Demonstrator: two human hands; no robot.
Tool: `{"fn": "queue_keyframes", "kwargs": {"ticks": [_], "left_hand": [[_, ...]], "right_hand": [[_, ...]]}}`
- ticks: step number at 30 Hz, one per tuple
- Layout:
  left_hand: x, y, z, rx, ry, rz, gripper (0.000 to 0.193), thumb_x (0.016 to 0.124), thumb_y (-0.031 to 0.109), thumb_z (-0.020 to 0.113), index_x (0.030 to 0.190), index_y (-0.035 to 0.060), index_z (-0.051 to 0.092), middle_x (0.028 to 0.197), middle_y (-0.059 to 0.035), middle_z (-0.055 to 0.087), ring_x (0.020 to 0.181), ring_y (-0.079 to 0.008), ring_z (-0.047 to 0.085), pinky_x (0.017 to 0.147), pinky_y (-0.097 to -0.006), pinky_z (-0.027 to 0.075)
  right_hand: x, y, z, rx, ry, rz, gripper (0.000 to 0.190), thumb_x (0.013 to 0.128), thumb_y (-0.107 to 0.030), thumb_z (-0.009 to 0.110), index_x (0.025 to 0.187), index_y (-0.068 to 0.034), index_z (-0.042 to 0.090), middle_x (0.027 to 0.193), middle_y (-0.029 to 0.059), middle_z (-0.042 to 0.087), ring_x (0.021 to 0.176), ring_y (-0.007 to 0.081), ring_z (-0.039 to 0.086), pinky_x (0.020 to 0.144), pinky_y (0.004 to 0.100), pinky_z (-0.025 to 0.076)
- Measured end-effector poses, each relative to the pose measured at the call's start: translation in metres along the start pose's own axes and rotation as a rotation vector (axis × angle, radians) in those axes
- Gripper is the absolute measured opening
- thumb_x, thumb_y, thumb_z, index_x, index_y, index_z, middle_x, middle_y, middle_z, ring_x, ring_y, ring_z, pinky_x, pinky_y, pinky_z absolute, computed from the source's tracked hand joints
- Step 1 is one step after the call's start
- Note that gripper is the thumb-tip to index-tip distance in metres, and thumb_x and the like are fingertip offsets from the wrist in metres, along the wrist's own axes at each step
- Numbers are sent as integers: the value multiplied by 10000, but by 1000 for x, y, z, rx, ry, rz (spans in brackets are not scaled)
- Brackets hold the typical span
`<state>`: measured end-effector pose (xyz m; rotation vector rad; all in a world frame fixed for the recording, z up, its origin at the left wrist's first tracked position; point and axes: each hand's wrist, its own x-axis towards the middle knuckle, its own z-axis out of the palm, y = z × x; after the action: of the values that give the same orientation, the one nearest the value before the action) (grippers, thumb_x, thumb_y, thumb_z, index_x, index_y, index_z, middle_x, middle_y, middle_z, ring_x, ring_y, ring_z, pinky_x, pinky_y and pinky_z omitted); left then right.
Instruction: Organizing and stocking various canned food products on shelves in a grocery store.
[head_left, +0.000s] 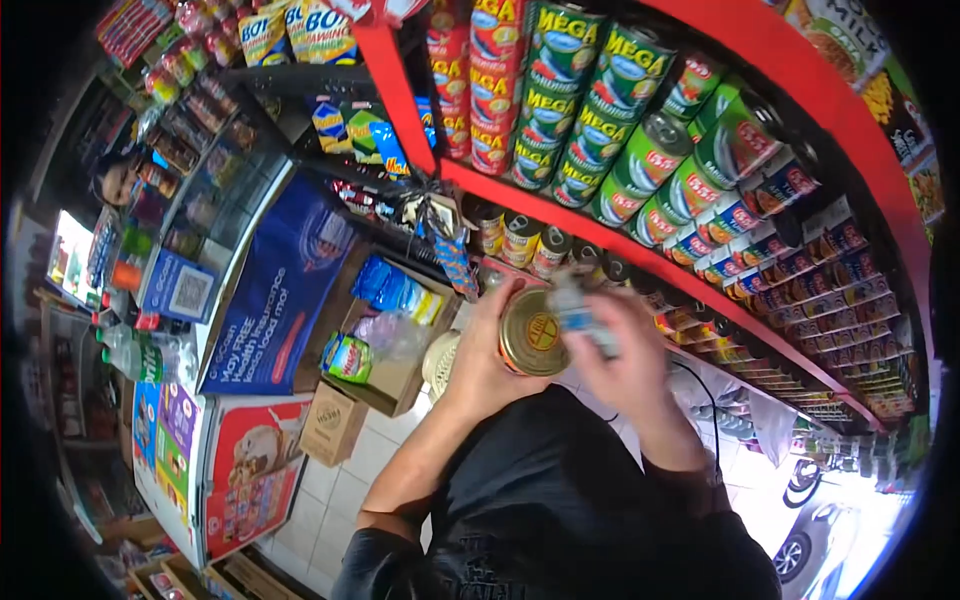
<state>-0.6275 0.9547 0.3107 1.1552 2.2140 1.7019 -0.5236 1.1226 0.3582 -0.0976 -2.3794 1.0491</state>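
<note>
My left hand (486, 356) is closed around a round can (534, 332) whose gold-coloured lid, with a red and yellow printed mark, faces up towards me. Just right of the lid, my right hand (619, 349) holds a small blurred object (581, 315), greyish white with a blue part; its kind cannot be told. Both hands are in front of my dark shirt, close to the lower shelf. Beyond them stand yellow-labelled cans (520, 240) under a red shelf edge (559, 206).
Stacked Mega sardine cans (559, 82) and green-labelled cans (667, 176) fill the shelves ahead and right. An open cardboard box (397, 382) with packets stands left, beside a smaller carton (332, 424). A red-fronted freezer (251, 472) and a glass display case (225, 172) are further left.
</note>
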Motion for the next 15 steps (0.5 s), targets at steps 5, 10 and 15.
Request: {"fn": "queue_keyframes", "kwargs": {"ticks": [5,10,15], "left_hand": [[-10,-11,-4,74,59,22,1069,533,201,932,1442,43,393,1359,-204,515,1258,-396,506,1069,-471,407],[-15,-9,-4,44,-46,33,1053,513,197,927,1420,38,415,1350,-202,518,1259,-401,499,1082,-471,397],[-19,-24,-12,15,21,4,1057,508,195,926,1421,48,416,1368,-208,510,1271,-412,489,1084,-475,395]], "right_hand": [[-8,-5,11,-227,-266,-133,366,718,-124,781,1062,-75,664,1058,122,615,955,327,644,799,423,537],[6,-11,29,-292,-165,-141,327,738,-107,758,1054,-83,676,1014,93,603,909,309,633,770,422,535],[-12,-11,8,-251,-316,-129,366,706,-92,782,1059,-121,688,974,73,599,904,278,627,752,405,534]]}}
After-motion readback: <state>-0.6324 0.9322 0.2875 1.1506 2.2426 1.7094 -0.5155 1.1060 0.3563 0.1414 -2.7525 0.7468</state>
